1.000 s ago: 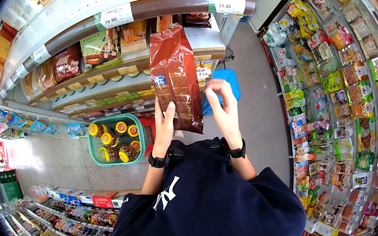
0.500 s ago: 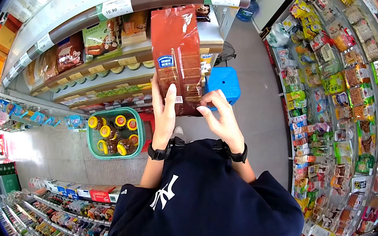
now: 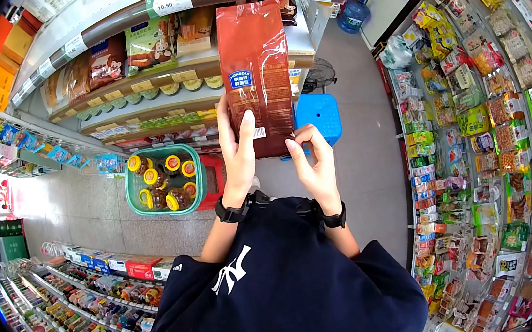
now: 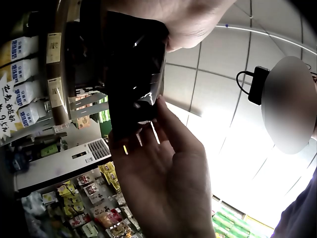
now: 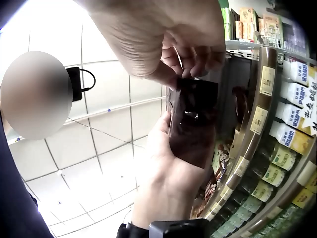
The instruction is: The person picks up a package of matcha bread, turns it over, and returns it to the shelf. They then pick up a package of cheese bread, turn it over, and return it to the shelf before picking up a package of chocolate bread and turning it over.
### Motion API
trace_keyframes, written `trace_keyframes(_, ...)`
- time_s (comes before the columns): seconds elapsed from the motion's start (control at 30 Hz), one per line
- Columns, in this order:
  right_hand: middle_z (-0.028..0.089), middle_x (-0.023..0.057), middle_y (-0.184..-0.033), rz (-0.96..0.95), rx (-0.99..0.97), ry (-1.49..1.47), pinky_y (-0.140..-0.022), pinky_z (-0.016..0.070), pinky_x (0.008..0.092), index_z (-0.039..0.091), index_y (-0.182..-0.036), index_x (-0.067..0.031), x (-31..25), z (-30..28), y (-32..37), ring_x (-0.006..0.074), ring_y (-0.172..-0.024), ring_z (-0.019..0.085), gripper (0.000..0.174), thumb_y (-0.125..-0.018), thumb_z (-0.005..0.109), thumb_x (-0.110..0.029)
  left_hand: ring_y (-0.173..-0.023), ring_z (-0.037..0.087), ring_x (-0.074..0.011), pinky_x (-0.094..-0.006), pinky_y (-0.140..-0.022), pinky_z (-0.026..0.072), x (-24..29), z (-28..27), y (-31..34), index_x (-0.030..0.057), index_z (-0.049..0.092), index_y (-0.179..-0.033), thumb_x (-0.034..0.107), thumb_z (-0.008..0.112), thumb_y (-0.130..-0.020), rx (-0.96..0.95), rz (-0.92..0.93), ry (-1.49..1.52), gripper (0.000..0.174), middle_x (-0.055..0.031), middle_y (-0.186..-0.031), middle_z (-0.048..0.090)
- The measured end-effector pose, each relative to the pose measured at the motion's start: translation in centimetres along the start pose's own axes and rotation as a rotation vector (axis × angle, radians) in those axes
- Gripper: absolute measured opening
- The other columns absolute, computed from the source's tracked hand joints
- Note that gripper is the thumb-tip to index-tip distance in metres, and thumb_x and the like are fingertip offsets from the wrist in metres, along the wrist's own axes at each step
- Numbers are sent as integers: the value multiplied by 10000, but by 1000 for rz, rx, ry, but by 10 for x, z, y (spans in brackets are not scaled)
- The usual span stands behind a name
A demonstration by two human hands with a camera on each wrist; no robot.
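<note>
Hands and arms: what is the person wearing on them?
The left hand and right hand are bare. There is a black left wrist strap and a black right wrist strap. Short sleeves of a navy T-shirt with a white logo cover the upper arms.

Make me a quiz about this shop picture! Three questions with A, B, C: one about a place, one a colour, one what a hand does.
1. Where is the green basket? A on a shelf; B on the floor; C on someone's arm.
2. What colour are its bottle caps? A yellow; B white; C black.
3. What is the right hand doing? A hanging loose; B holding a bottle; C pinching the red packet.
Answers: B, it stands on the tiles; A, the caps look yellow; C, its fingers nip the packet's bottom edge.
</note>
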State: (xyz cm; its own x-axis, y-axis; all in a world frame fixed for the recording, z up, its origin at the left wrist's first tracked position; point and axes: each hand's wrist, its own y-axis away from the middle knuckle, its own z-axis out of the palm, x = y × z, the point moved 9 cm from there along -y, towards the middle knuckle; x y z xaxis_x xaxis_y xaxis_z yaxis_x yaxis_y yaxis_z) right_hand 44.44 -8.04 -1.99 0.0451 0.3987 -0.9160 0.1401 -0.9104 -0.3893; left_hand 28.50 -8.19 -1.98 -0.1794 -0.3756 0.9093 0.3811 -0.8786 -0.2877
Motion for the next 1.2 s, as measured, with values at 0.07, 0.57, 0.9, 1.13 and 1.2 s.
trace_keyframes(0.07, 513, 51, -749, 2, 2, -12, -666, 407, 255, 498, -784, 1, 0, -4, 3, 135, -704, 475, 149, -833, 638, -7, -1250, 386, -158, -307, -1049, 305, 0, 1, 5, -6, 268, -1420, 169, 472, -973, 1, -54, 7, 522, -106, -1388, 386)
trace_keyframes(0.57, 289, 170, -1482, -1, -105, -214, -1074, 299, 360, 159, -1470, 6, -19, 1, 38, 246, -1337, 335, 649, -907, 482, 2, -1290, 337, -266, -372, -1080, 234, 15, 13, 49, -21, 220, -1453, 245, 418, -962, -155, 135, -260, 593, -170, -1370, 363)
trace_keyframes(0.9, 203, 147, -1510, 50, -117, -256, -1101, 258, 366, 81, -1477, 4, -15, -4, 69, 232, -1363, 278, 698, -898, 471, 19, -1417, 133, -313, -408, -1134, 119, -3, 22, 84, 12, 85, -1481, 238, 384, -970, -226, 77, -242, 634, -187, -1530, 138)
trace_keyframes(1.13, 238, 156, -1492, 25, -83, -262, -1081, 291, 361, 99, -1475, -5, -12, -10, 81, 234, -1343, 312, 723, -883, 514, 0, -1380, 218, -328, -405, -1120, 176, 13, 28, 95, 16, 200, -1461, 184, 405, -962, -217, 181, -324, 565, -177, -1502, 204)
trace_keyframes(1.2, 271, 173, -1478, 8, -63, -257, -1066, 314, 356, 131, -1472, -3, -14, -13, 84, 244, -1331, 337, 726, -876, 545, -15, -1366, 242, -322, -404, -1114, 190, 12, 27, 98, 12, 229, -1450, 172, 411, -959, -194, 193, -332, 547, -175, -1484, 232)
